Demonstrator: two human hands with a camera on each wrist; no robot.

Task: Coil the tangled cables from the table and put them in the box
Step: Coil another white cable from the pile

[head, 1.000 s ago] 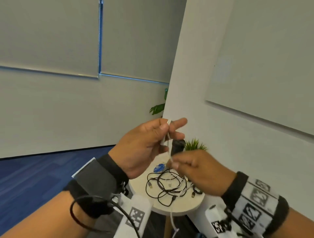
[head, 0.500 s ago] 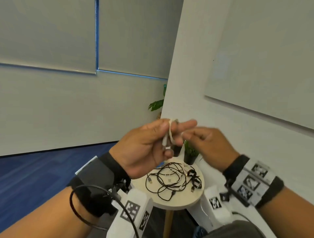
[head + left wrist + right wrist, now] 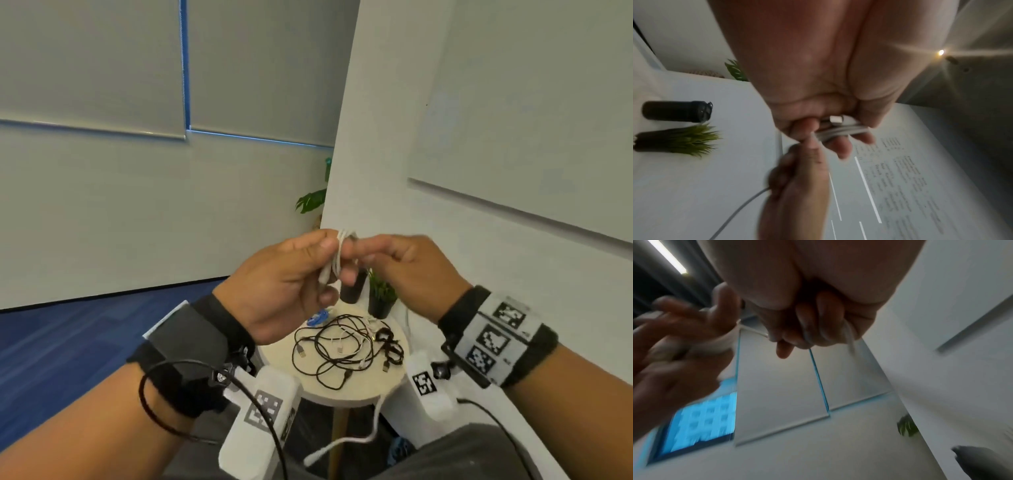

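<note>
the right hand [image 3: 407,267] is smeared by motion in the head view, its fingers [image 3: 824,324] blurred too at the right wrist. the left hand [image 3: 284,284] hides much of the white cable [image 3: 334,263] — the cable's tail drops out of sight behind the bench [image 3: 346,390].

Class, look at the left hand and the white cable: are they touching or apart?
Touching. The left wrist view shows the left hand with fingers curled round the white cable, bunched loops pressed against them.
</note>
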